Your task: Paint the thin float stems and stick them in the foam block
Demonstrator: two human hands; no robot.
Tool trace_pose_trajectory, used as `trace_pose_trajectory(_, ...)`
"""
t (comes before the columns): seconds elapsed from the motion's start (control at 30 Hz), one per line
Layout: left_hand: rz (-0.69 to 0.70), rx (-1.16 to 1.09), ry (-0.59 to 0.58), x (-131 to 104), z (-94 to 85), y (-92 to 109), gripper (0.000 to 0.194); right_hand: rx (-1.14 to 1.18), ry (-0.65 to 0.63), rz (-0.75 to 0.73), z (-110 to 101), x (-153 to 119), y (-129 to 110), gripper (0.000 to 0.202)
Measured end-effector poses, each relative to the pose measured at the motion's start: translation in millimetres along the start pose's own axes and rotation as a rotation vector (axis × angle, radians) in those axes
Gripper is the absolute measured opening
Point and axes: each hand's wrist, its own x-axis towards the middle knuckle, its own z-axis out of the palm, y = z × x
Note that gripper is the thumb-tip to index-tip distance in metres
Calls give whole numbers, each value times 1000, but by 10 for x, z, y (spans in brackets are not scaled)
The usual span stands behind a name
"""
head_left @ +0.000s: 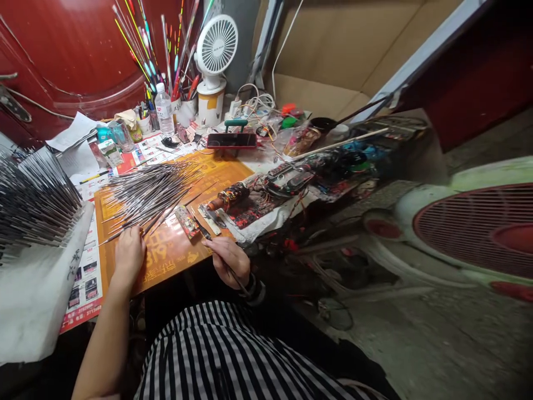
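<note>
My left hand (130, 253) rests low on the orange board (166, 264), its fingers closed on a thin dark rod (155, 221) that slants up to the right. Just beyond it lies a loose pile of similar thin rods (152, 191). At the board's right edge, my right hand (231, 260) pinches a slim dark paintbrush-like tool (202, 226), its pale fine tip pointing away from me. Close to that tip sits a small paint-smeared block (187, 221), with a pale flat strip (210, 221) to its right.
A white foam block (37, 311) stuck with many upright dark rods stands at left. Behind are a phone (231, 141), a water bottle (164, 108) and a small white fan (217, 47). Paint-crusted clutter (258, 205) lies right; a large floor fan (478, 228) stands beyond.
</note>
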Motion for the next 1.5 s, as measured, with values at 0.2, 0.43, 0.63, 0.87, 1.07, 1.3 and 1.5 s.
trace_pose_trajectory(0.2,69,-45,227,-117,-163,-22,12,-21,-21,-62,-39,27,21,50)
trace_pose_trajectory(0.43,189,-106,275,-292,-288,84,13,-64,-17,-17,97,146,160,49)
trace_pose_trajectory(0.63,218,-58,300,-332,-288,55,12,-116,-55,63,266,230,221,55)
trace_pose_trajectory(0.87,305,-12,363,-316,-282,16,14,-198,-141,87,278,227,234,59)
trace_pose_trajectory(1.07,348,-108,400,-315,-258,-22,20,-232,-145,105,303,227,257,57)
trace_pose_trajectory(1.3,332,-169,367,-343,-221,31,15,-129,13,78,245,156,158,55)
trace_pose_trajectory(1.5,280,-229,356,-387,-219,108,11,130,-103,-82,371,-157,-226,60)
